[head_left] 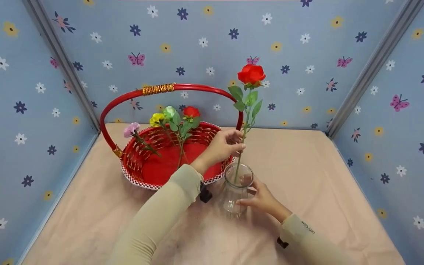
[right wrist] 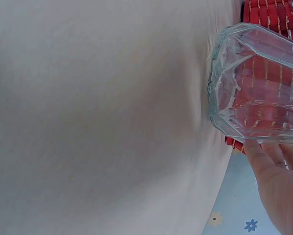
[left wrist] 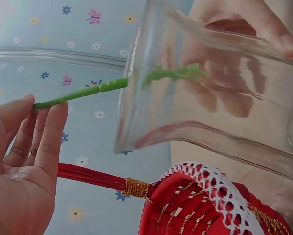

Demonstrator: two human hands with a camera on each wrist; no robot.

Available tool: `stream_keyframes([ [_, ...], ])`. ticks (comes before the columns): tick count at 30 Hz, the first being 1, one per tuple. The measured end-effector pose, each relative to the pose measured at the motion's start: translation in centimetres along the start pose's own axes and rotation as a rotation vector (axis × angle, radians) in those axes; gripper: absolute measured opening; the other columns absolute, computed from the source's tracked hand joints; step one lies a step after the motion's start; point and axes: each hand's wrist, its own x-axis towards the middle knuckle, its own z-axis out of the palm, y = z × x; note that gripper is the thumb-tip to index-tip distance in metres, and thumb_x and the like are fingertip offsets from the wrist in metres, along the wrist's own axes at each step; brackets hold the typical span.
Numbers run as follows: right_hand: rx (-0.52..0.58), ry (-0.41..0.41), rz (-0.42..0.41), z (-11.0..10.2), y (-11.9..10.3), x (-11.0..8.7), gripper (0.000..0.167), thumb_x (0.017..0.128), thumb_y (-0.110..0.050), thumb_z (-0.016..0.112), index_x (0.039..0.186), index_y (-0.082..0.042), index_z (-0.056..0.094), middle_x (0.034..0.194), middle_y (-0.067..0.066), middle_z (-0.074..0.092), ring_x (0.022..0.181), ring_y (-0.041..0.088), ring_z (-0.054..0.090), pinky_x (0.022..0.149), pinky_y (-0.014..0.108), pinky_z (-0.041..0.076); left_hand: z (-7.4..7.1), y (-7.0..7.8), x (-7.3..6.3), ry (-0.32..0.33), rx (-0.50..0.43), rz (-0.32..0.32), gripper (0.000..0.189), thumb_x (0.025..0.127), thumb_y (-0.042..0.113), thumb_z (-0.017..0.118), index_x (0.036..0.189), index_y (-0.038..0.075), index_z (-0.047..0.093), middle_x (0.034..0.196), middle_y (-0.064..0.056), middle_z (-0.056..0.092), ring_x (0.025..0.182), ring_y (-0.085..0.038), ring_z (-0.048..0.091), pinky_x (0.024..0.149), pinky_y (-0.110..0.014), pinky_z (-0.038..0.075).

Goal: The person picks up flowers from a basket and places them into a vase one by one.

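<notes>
Cream sleeve (head_left: 160, 217) near, left hand (head_left: 222, 146) pinches green-stemmed red rose (head_left: 251, 98), insertion apparently needing lowering inside clear glass vase (head_left: 233, 198) right hand (head_left: 265, 198) grips.

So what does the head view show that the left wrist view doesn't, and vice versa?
Only the head view shows the held rose's red bloom, and the pink flower, yellow flower, pale green flower and other red flower in the basket. Only the left wrist view shows the palm of the left hand. Both show that hand pinching the rose's stem, whose lower part is inside the glass vase, the right hand holding the vase, and the basket's red handle.
</notes>
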Motion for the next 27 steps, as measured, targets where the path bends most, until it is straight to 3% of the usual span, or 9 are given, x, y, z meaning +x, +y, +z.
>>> stream_keyframes([
  [11,-0.004,0.008,0.006,0.0,-0.3,-0.1,0.095,0.081,-0.002,0.094,0.16,0.005,0.041,0.151,0.035,0.057,0.143,0.053,0.054,0.118,0.065,0.045,0.4,-1.2,-1.0,-0.036,0.075,0.004,0.022,0.099,-0.002,0.072,0.121,-0.003,0.069,0.102,-0.013,0.072,0.084,-0.011,0.069,0.079,-0.029,0.065],
  [17,-0.005,0.01,0.01,0.1,-0.2,-0.1,0.099,0.08,-0.002,0.095,0.161,0.005,0.039,0.152,0.032,0.058,0.143,0.053,0.055,0.118,0.066,0.045,0.8,-1.9,-1.4,-0.004,0.09,0.006,0.014,0.106,0.008,0.068,0.114,-0.002,0.072,0.094,-0.01,0.072,0.08,-0.011,0.068,0.08,-0.038,0.067],
  [24,-0.015,0.017,0.03,0.0,-0.2,-0.1,0.099,0.08,-0.004,0.095,0.161,0.005,0.04,0.153,0.029,0.058,0.142,0.051,0.055,0.118,0.067,0.045,0.7,-2.3,-1.7,0.026,0.213,0.03,0.016,0.103,0.01,0.073,0.113,-0.001,0.078,0.102,-0.015,0.078,0.086,-0.008,0.063,0.08,-0.021,0.056],
  [27,-0.022,0.018,0.029,-0.1,-0.1,0.0,0.099,0.08,-0.004,0.096,0.161,0.004,0.04,0.153,0.028,0.059,0.142,0.051,0.056,0.118,0.067,0.045,0.7,-2.4,-1.9,0.017,0.21,0.021,0.021,0.102,0.01,0.074,0.118,-0.002,0.076,0.105,-0.018,0.078,0.089,-0.01,0.066,0.083,-0.022,0.058],
])
